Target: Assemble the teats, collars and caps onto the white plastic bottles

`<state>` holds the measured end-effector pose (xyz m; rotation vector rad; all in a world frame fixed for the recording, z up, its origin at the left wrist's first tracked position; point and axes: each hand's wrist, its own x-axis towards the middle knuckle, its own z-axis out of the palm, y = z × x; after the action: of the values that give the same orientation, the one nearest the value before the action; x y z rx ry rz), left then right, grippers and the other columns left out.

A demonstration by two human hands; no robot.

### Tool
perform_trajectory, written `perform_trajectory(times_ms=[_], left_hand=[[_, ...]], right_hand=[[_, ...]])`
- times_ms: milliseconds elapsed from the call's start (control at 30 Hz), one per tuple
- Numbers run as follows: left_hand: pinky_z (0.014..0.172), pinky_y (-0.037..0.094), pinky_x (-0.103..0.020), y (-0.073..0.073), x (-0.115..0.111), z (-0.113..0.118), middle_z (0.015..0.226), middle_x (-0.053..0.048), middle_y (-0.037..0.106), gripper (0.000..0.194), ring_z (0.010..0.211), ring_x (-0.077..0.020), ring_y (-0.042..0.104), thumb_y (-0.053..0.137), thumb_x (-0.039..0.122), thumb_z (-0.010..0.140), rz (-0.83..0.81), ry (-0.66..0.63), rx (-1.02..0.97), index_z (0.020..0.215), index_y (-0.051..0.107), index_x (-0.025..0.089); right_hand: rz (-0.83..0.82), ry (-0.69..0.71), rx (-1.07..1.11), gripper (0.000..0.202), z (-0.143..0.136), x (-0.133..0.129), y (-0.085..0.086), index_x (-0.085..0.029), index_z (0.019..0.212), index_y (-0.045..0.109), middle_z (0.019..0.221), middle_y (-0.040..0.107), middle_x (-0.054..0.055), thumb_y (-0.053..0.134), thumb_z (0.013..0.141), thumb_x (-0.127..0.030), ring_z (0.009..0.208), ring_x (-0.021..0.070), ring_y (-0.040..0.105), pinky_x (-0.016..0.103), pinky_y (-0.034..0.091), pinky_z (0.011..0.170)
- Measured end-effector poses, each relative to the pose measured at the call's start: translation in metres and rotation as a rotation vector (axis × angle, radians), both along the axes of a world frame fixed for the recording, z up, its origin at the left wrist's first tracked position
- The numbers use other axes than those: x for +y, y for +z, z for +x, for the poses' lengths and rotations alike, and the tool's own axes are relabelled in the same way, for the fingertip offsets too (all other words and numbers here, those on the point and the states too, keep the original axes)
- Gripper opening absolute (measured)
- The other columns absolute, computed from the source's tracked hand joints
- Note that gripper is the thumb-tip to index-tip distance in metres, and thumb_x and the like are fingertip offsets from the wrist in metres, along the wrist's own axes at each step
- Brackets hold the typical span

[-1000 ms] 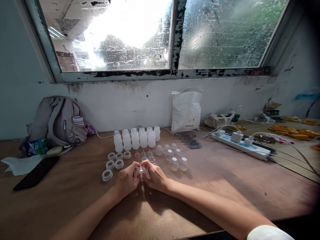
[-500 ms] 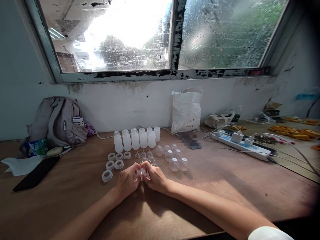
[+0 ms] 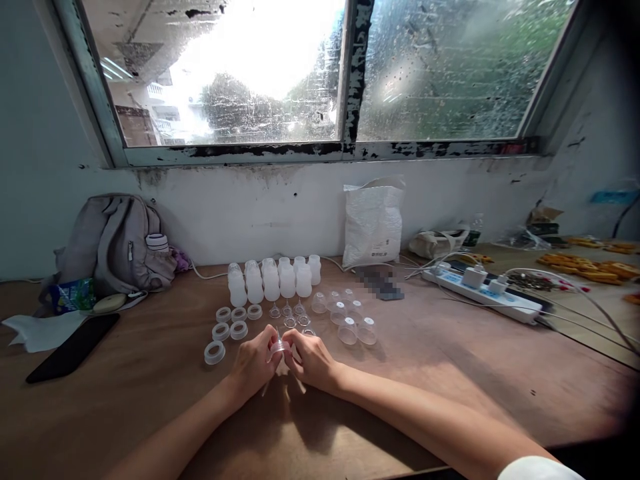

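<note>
Between our two hands, low over the wooden table point(image 3: 450, 373), we are pinching a small clear cap point(image 3: 279, 347): left hand point(image 3: 254, 363) and right hand point(image 3: 311, 360) are both closing their fingertips on it from either side. Just beyond the grip, tiny clear funnels point(image 3: 289, 311) are standing in rows, with white bottles point(image 3: 273, 279) lined up behind them. Left of the grip, white rings point(image 3: 226, 330) are lying flat; right of it, clear domes point(image 3: 350, 317) are clustering. Far left, a phone point(image 3: 73, 347) and backpack point(image 3: 117, 243) are resting.
</note>
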<state>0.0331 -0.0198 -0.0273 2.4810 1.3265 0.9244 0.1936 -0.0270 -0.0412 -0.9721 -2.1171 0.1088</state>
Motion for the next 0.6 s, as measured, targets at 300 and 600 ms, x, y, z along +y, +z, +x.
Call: perform_trajectory(times_ms=[300, 600], left_hand=[[0.049, 0.030, -0.020, -0.001, 0.002, -0.004, 0.056, 0.006, 0.043, 0.005, 0.047, -0.0097, 0.040, 0.042, 0.018, 0.071, 0.022, 0.078, -0.067, 0.069, 0.038, 0.020], [0.052, 0.038, -0.022, -0.003, 0.016, -0.012, 0.065, 0.003, 0.051, 0.005, 0.053, -0.0107, 0.047, 0.041, 0.024, 0.077, -0.019, -0.038, -0.163, 0.079, 0.042, 0.020]], right_hand=[[0.035, 0.249, 0.024, 0.039, 0.005, -0.007, 0.008, -0.015, 0.115, 0.041, 0.084, 0.057, 0.006, 0.045, 0.076, -0.020, 0.068, 0.0134, 0.053, 0.025, 0.045, 0.063], [-0.003, 0.161, 0.062, 0.028, 0.003, 0.001, 0.000, -0.018, 0.112, 0.044, 0.093, 0.061, 0.006, 0.043, 0.083, -0.017, 0.071, 0.0129, 0.057, 0.024, 0.046, 0.067]])
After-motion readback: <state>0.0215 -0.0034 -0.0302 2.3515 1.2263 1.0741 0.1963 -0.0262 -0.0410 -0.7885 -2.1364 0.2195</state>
